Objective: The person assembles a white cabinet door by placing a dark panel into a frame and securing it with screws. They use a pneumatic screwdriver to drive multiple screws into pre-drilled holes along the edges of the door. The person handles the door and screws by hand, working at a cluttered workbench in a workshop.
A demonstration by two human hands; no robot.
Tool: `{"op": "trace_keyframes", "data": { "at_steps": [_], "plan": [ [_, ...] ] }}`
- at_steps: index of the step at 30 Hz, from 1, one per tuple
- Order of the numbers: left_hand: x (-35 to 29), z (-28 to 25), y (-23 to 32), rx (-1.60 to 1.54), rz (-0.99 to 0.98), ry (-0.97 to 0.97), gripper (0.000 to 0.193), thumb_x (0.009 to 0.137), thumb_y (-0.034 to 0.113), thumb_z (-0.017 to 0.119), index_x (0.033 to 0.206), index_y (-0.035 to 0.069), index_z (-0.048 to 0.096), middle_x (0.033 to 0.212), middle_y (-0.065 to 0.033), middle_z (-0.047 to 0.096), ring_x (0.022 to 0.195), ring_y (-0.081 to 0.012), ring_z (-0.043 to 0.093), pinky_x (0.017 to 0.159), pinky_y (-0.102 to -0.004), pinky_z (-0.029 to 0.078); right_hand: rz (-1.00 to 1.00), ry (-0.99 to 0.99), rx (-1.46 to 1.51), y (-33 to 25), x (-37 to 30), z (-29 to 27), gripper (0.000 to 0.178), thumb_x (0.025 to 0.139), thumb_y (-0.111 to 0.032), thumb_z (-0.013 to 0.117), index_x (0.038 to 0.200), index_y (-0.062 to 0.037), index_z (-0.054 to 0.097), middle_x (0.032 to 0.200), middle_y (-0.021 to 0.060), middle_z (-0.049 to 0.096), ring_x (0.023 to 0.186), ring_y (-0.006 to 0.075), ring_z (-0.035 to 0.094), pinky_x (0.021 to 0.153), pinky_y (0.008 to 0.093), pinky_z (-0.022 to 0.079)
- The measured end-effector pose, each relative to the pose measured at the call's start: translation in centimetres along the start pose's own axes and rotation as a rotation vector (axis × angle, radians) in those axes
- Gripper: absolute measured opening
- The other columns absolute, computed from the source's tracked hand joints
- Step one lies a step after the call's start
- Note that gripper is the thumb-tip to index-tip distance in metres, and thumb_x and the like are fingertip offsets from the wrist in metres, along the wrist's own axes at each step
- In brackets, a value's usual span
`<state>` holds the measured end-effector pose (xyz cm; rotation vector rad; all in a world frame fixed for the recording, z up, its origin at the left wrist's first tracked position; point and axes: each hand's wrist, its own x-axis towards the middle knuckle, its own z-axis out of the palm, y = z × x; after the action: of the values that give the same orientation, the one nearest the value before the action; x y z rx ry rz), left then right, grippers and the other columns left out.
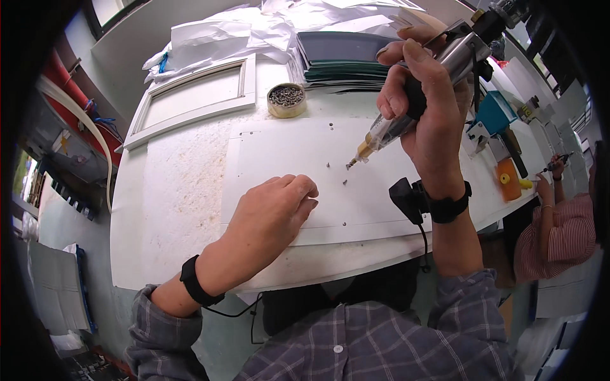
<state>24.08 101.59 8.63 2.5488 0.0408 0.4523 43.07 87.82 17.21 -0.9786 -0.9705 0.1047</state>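
In my right hand (438, 108) is a silver and black power screwdriver (387, 130), slanted down to the left, fingers wrapped round its black grip. Its narrow tip, in a clear and brass-coloured sleeve, points at a white panel (279, 152); whether it touches is hard to tell. Small loose screws (345, 182) lie near the tip, and dark fastener heads or holes (331, 126) show along the panel's edges. On the panel's near left part, my left hand (273, 203) rests with fingers curled in; anything inside them is hidden.
A round tub of screws (286, 100) stands behind the panel. A white frame (190, 101) lies at the back left, beside stacked dark sheets (343, 57) and crumpled white wrapping (222, 32). A teal tool (494, 113) stands right; another person (553, 235) works beyond.
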Motion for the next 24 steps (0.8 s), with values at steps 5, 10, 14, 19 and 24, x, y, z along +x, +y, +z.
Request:
{"op": "trace_keyframes", "data": {
  "at_steps": [5, 10, 14, 19, 24],
  "plan": [
    [4.4, 3.6, 0.2, -0.009, -0.045, -0.081, 0.02, 0.094, 0.016, 0.074, 0.106, 0.003, 0.064, 0.094, -0.0133, 0.07, 0.084, -0.0302, 0.069, 0.073, -0.0407, 0.056, 0.028, 0.072, -0.051, -0.1, -1.2, -2.5, 0.027, 0.103, -0.022, 0.062, 0.122, -0.0027, 0.057, 0.097, 0.0084, 0.07, 0.053, 0.007, 0.05, 0.052, 0.0273, 0.045],
    [5.9, 6.2, 0.0, 0.245, 0.048, -0.091, 0.019, 0.094, 0.014, 0.071, 0.103, 0.002, 0.061, 0.092, -0.0152, 0.065, 0.085, -0.0337, 0.068, 0.074, -0.0432, 0.056, 0.071, 0.11, 0.04, 0.7, -1.8, -3.0, 0.029, 0.1, -0.02, 0.065, 0.121, -0.0004, 0.06, 0.092, 0.0107, 0.07, 0.052, 0.0087, 0.053, 0.052, 0.0285, 0.048],
    [6.6, 5.9, 1.3, 0.409, 0.108, -0.207, 0.016, 0.085, 0.001, 0.069, 0.097, -0.002, 0.058, 0.092, -0.0177, 0.063, 0.085, -0.034, 0.068, 0.077, -0.0408, 0.06, 0.079, 0.122, 0.065, 0.7, -2.0, -3.7, 0.033, 0.1, -0.021, 0.067, 0.123, 0.0017, 0.059, 0.092, 0.0118, 0.068, 0.053, 0.009, 0.053, 0.053, 0.0293, 0.048],
    [6.9, 6.1, 2.1, 0.548, 0.156, -0.327, 0.028, 0.076, -0.005, 0.069, 0.1, -0.003, 0.055, 0.094, -0.0182, 0.062, 0.088, -0.0315, 0.068, 0.075, -0.0377, 0.061, 0.071, 0.13, 0.06, 0.4, -2.1, -4.1, 0.034, 0.1, -0.021, 0.066, 0.124, 0.0016, 0.058, 0.093, 0.0117, 0.067, 0.053, 0.0088, 0.053, 0.053, 0.0293, 0.048],
    [5.7, 4.2, 0.9, 0.276, 0.084, -0.129, 0.019, 0.084, -0.003, 0.068, 0.099, -0.003, 0.057, 0.085, -0.0134, 0.064, 0.075, -0.0273, 0.068, 0.069, -0.0368, 0.058, 0.059, 0.123, 0.032, -0.5, -2.1, -3.8, 0.03, 0.104, -0.024, 0.06, 0.125, -0.0036, 0.056, 0.098, 0.0052, 0.064, 0.051, 0.0043, 0.047, 0.05, 0.0238, 0.043]
  ]
}}
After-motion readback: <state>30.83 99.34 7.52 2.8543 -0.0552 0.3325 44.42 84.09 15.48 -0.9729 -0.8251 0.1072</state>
